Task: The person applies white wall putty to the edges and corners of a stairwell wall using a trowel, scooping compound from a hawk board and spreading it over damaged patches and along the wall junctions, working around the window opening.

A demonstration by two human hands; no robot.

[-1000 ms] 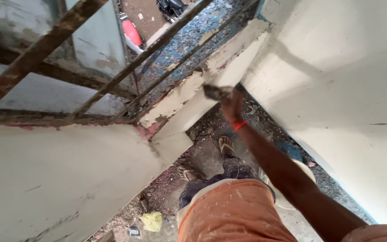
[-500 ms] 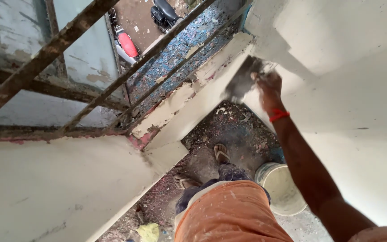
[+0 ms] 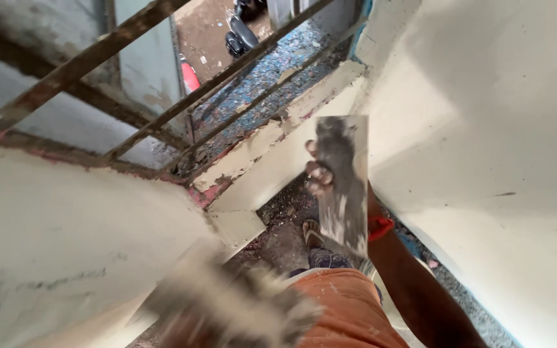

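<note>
A blurred grey-and-white shape (image 3: 227,303) swept across the bottom of the view, left of the plastering trowel (image 3: 343,183); it could have been the left hand or a second tool, but the smear made it impossible to tell, and whether that hand was spread or closed could not be told either. The bucket below the trowel, plain half a second earlier, was now almost wholly hidden behind the right forearm and the orange shorts (image 3: 349,309). The right hand (image 3: 320,174) was itself mostly covered by the trowel's blade, only dark, plaster-caked fingers (image 3: 317,187) showing at its left edge, curled tight round the handle. The arm rose straight from the lower right, a red band (image 3: 380,227) at the wrist, holding the blade upright and face-on to the camera, its steel smeared with grey and white plaster. Half a second before, the trowel had been pressed against the pale wall (image 3: 498,129) to its right; now it stood off that wall. Left of the trowel ran rusty iron bars (image 3: 130,29).
</note>
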